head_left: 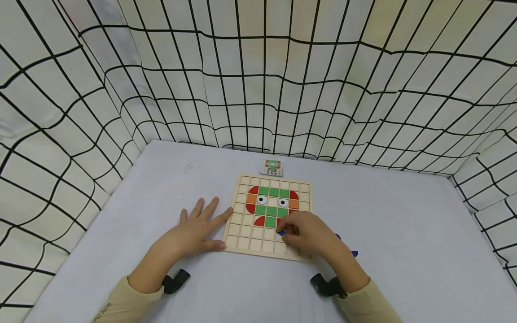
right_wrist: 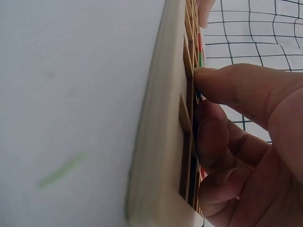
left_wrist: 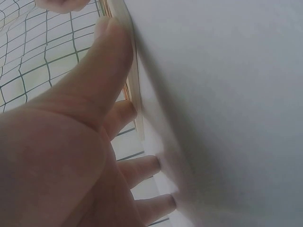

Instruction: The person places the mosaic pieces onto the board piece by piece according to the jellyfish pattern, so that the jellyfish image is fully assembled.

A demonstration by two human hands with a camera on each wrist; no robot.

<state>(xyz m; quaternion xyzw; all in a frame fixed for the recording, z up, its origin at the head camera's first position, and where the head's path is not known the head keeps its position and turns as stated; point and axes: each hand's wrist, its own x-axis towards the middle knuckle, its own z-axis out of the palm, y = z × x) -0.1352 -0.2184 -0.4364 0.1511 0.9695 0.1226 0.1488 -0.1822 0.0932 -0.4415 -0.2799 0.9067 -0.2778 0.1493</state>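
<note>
A square wooden grid board (head_left: 244, 231) lies on the white table, with red, green and orange tiles and two eye discs (head_left: 283, 202) set in its cells. My right hand (head_left: 308, 231) is over the board's lower right part and pinches a small blue piece (head_left: 281, 233) between thumb and fingers, just under the red and green tiles. Most of that piece is hidden by the fingers. My left hand (head_left: 194, 234) lies spread at the board's left side, its thumb (left_wrist: 116, 52) and index finger touching the edge.
A small picture card (head_left: 272, 166) with a similar coloured figure lies behind the board. More blue pieces (head_left: 354, 253) lie on the table to the right, partly behind my right wrist. Black netting (head_left: 264, 76) over white walls stands around the table's back and sides.
</note>
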